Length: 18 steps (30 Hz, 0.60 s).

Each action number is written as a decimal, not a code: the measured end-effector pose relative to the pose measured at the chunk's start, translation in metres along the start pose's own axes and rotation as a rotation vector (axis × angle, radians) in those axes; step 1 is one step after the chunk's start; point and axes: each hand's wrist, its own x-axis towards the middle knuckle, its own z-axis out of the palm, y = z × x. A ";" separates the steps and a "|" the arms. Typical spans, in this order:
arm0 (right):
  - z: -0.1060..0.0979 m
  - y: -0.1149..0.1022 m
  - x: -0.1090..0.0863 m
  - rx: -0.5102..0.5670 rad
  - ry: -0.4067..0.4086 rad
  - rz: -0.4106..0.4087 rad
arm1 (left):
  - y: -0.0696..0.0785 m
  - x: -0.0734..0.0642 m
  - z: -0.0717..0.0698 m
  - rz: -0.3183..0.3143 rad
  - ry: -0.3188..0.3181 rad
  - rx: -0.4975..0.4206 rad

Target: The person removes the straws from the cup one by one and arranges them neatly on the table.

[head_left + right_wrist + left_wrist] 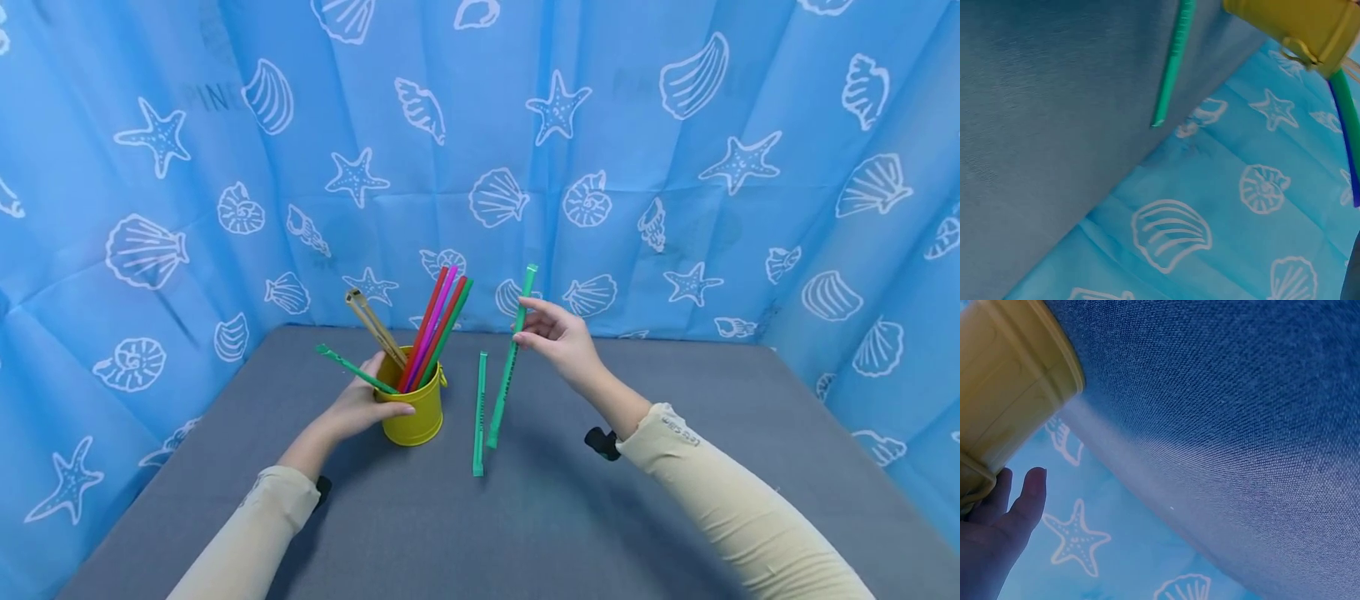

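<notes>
My left hand (360, 410) grips a small yellow metal pail (416, 418) from its left side, thumb across the front. The pail stands upright with red straws (422, 330), a purple straw (437, 327), a plain green straw (452, 329), gold sticks (377, 329) and one slanting green wrapped straw (352, 367) inside. My right hand (558, 336) pinches another green wrapped straw (511, 362) near its upper part, holding it tilted above the table. To its left, a similar green wrapped straw (480, 417) lies on the table. In the left wrist view, the pail (1013, 378) hides part of the left hand (994, 534).
A grey cloth-covered table (570, 517) spreads beneath both hands. Behind and at the sides hangs a blue curtain (630, 167) with white shells and starfish. A black wrist device (602, 443) sits at the right sleeve.
</notes>
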 end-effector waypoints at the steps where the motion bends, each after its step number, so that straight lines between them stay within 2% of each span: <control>1: 0.000 0.001 -0.001 -0.008 -0.007 0.012 | 0.000 0.000 0.000 -0.001 0.000 0.000; 8: -0.004 0.011 -0.004 -0.092 -0.027 0.042 | -0.001 0.001 0.000 0.007 0.000 -0.001; 15: -0.007 0.029 -0.008 -0.227 -0.051 0.080 | 0.000 0.001 -0.001 0.015 0.004 0.001; 18: -0.007 0.037 -0.009 -0.253 -0.062 0.099 | 0.000 0.001 -0.001 0.010 0.000 0.005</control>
